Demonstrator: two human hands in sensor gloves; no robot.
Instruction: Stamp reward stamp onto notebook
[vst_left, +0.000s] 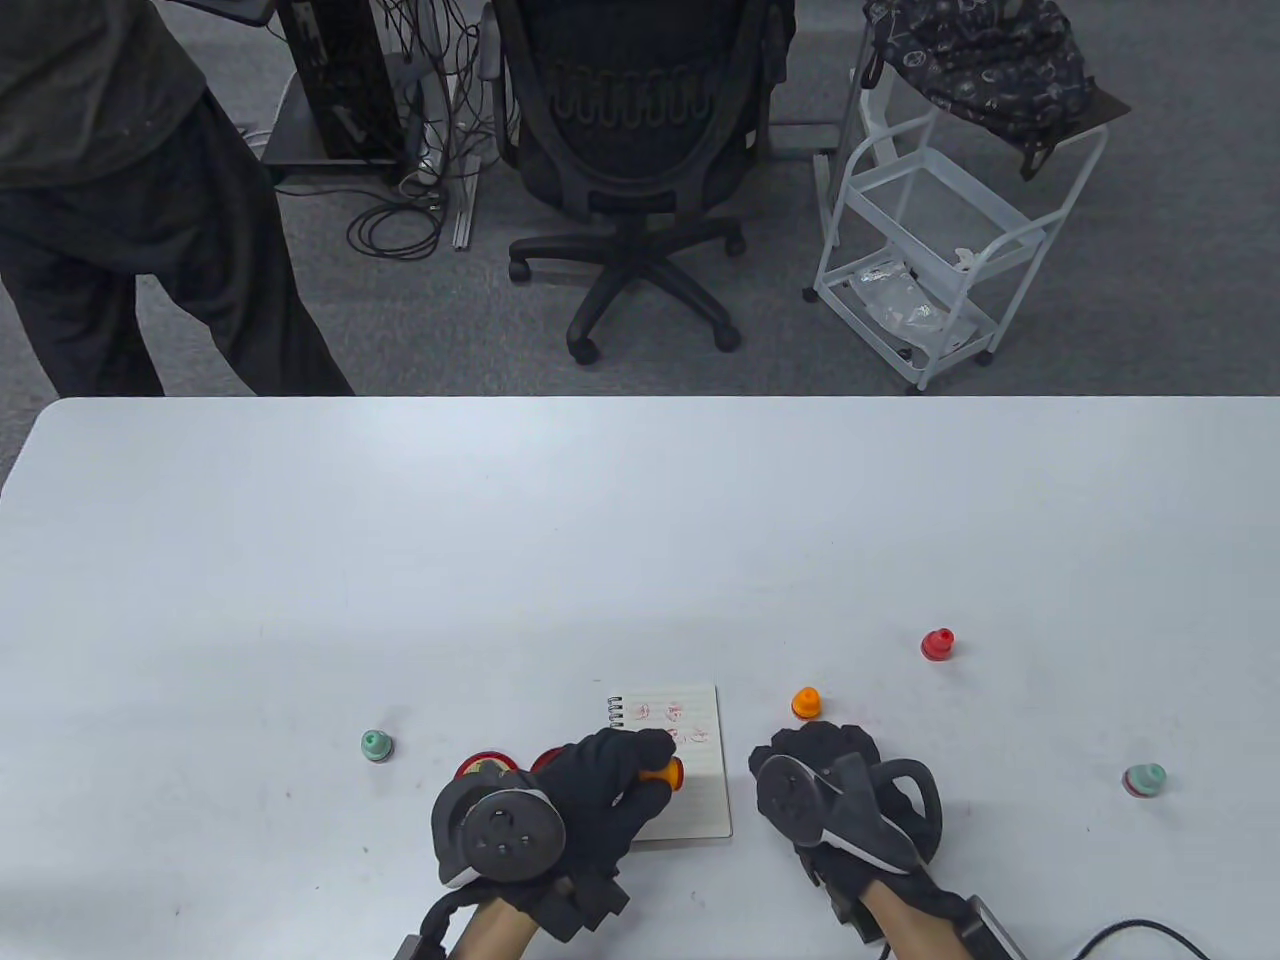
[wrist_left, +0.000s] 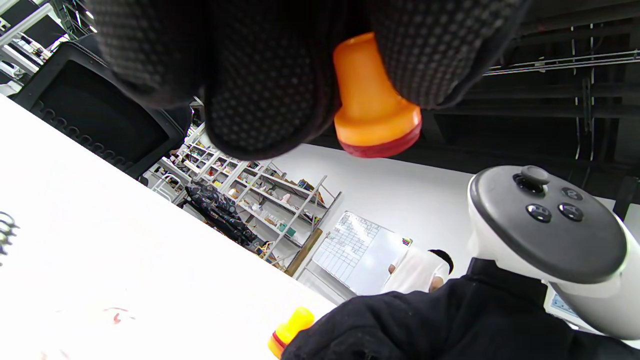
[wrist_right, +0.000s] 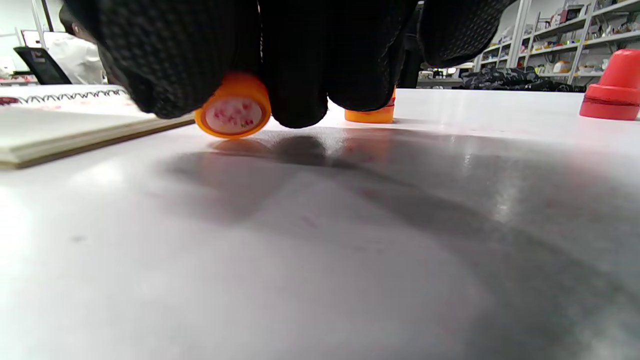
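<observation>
A small spiral notebook (vst_left: 690, 770) lies open near the table's front edge, with several red stamp marks on its upper page. My left hand (vst_left: 640, 768) hovers over it and pinches an orange stamp (wrist_left: 372, 100) by its handle, the red face lifted off the paper and tilted to the right. My right hand (vst_left: 800, 752) rests on the table just right of the notebook. Its curled fingers (wrist_right: 170, 65) hold a round orange cap (wrist_right: 233, 112) with a white, red-marked face, low against the tabletop.
A second orange stamp (vst_left: 806, 703) stands beyond my right hand, a red stamp (vst_left: 938, 644) farther right. One green stamp (vst_left: 376, 745) stands at the left and another (vst_left: 1143, 779) at the right. Red round pieces (vst_left: 485, 768) lie by my left wrist. A person (vst_left: 130, 200) stands beyond the table.
</observation>
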